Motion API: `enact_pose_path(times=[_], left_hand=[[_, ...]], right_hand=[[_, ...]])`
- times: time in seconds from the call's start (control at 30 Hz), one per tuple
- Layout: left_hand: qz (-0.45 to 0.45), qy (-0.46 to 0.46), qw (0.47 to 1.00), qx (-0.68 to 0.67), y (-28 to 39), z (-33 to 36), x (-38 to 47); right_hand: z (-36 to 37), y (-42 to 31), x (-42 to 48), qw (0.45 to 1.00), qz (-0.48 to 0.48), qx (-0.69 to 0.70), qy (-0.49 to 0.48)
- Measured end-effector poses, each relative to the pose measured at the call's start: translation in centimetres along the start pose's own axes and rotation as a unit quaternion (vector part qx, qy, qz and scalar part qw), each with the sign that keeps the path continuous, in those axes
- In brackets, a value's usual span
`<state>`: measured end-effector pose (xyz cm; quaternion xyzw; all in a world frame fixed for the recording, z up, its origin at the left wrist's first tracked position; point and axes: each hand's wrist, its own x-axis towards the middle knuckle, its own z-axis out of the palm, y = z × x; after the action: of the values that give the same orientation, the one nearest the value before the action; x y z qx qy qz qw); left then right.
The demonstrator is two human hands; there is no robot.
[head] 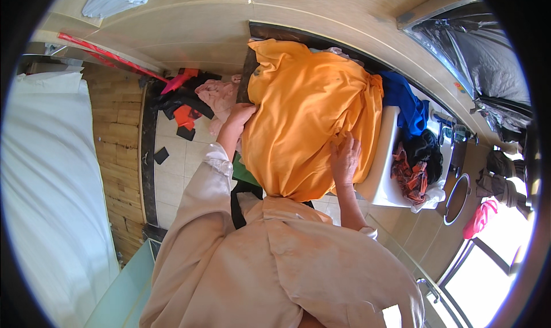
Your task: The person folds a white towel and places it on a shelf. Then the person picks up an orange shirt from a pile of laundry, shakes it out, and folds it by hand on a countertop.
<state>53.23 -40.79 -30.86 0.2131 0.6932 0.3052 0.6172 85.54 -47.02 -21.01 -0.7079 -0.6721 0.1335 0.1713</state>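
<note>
A large orange garment point(301, 117), wrinkled and spread wide, lies over a dark countertop point(244, 80) in front of me and hangs down to my waist. At its left edge, my left hand point(234, 119) grips the cloth, the fingertips partly hidden by it. My right hand point(346, 160) pinches a gathered fold toward the right side. Some paler fabric point(338, 52) peeks out under the far edge. To the right is a white sink point(381, 168), with a blue cloth point(407, 106) draped over its far rim.
Black cloth point(426, 153) and a red patterned cloth point(409, 173) fill the sink beside a faucet point(462, 134). Pink clothing point(217, 97) and black and red pieces point(185, 114) lie low at left. A white-covered bed point(51, 177) stands far left; a glass panel point(125, 285) is nearer.
</note>
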Motion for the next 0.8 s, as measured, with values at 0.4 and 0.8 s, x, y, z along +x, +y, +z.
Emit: enact_pose_path(times=[0.4, 0.8], left_hand=[[0.241, 0.111, 0.931, -0.25, 2.9, -6.5, 1.6], [0.167, -0.045, 0.933, -0.315, 0.7, -9.1, 5.0]], right_hand=[[1.4, 3.8, 1.8, 0.989, 0.076, 0.129, -0.009], [2.2, 3.3, 3.4, 0.991, 0.046, 0.111, -0.057]])
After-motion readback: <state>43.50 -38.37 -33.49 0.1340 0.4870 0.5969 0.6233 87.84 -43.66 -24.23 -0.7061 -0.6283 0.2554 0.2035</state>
